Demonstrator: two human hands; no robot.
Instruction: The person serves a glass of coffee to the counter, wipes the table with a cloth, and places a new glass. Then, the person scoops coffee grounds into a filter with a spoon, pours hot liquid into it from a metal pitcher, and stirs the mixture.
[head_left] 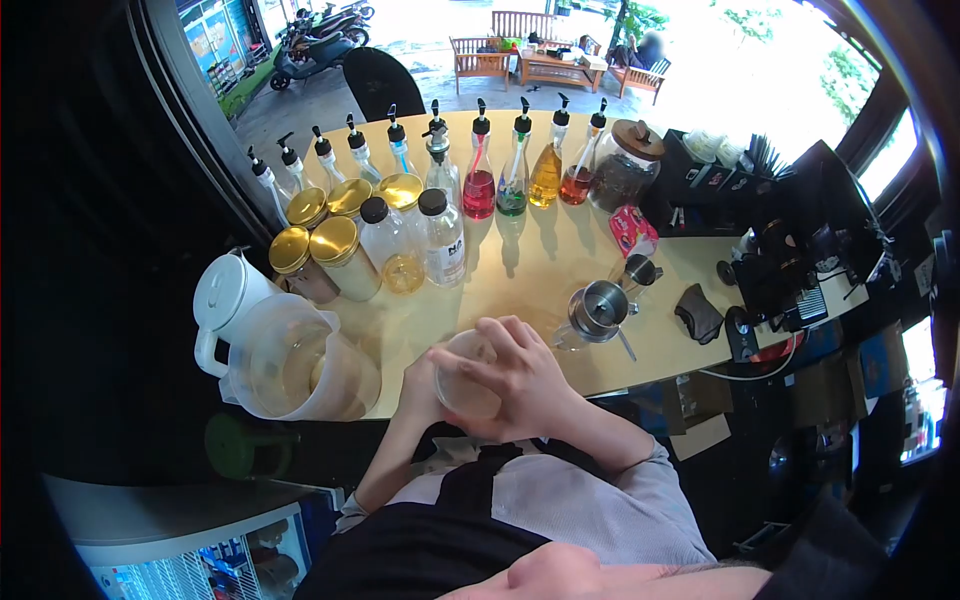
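Near the front edge of the table, a see-through cup [466,392] is held between my two hands, close to my body. My left hand [420,384] wraps round its left side, partly hidden behind the cup. Over the cup's top and right side curls my right hand [522,378], fingers bent across the rim. I cannot make out whether a lid is on the cup or what is inside. To the right, a metal shaker tin [599,308] stands on the table, with a smaller metal jigger [639,270] behind it.
A large plastic pitcher [345,375] and a white lidded jug [225,290] stand at left. Gold-lidded jars [338,245] and black-capped bottles [443,240] stand behind. Pump bottles [479,190] line the far edge. A dark cloth [698,314] lies at right.
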